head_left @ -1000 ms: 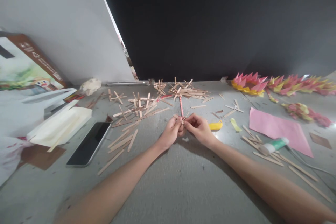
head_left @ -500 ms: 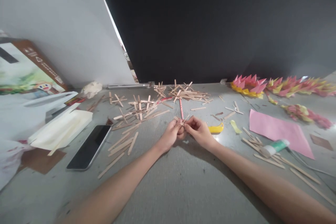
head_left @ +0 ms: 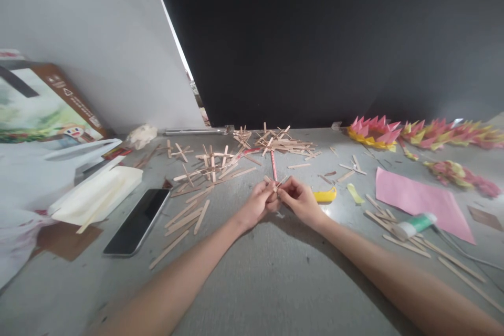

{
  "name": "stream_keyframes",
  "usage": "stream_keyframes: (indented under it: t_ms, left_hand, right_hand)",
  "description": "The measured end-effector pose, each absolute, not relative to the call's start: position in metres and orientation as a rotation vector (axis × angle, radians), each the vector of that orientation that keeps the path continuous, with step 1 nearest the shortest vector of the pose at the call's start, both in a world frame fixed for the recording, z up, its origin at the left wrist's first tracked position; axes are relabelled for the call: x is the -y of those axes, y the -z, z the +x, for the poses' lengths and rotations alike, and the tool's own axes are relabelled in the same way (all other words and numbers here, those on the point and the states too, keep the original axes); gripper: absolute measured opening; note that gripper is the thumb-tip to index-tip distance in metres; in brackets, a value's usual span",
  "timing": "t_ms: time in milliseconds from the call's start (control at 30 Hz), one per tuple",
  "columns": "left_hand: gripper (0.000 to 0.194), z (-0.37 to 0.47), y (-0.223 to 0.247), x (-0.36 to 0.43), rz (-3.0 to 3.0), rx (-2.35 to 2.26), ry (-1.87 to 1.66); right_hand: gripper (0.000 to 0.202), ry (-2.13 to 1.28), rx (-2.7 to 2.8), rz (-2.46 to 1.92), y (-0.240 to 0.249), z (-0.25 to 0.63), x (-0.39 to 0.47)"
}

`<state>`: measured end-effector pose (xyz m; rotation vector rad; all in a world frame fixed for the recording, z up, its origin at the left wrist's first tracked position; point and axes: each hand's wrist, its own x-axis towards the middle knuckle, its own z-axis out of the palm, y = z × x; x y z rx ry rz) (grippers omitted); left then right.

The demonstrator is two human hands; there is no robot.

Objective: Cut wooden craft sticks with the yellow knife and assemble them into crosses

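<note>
Left hand (head_left: 258, 202) and right hand (head_left: 300, 198) meeting fingertip to fingertip at worktop (head_left: 260, 278) centre, both pinching small crossed stick piece (head_left: 274, 182). Piece at fingertips, arms splayed diagonally, equally near both hands. Pink pencil (head_left: 273, 164) just beyond, long axis pointing away. Stick pile (head_left: 275, 140) farther back. Phone (head_left: 137, 213) left, glue tube (head_left: 414, 222) right, both well apart. Nothing obstructing.

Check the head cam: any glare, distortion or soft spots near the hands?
Head view: wide-angle bend, table edge curves; bright sheen on table near the yellow piece; both hands sharp enough, crossed sticks small; forearms soft at bottom.
</note>
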<state>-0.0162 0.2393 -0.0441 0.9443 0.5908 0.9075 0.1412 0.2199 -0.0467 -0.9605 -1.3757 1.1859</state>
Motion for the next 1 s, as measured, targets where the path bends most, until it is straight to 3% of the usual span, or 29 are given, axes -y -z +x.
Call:
stream_keyframes:
  t_ms: [267,500,1000]
  left_hand:
    - [0.051,-0.018,0.051,-0.242,1.073,-0.698,-1.015]
    - [0.055,-0.017,0.040,-0.238,0.886,-0.581,-0.855]
    - [0.051,-0.013,0.053,-0.242,1.187,-0.736,-1.066]
  right_hand:
    - [0.042,-1.197,1.376,-0.979,0.044,0.141,-0.222]
    - [0.043,-1.182,1.377,-0.967,0.044,0.141,-0.222]
    - [0.043,-1.192,1.352,-0.996,0.049,0.142,-0.227]
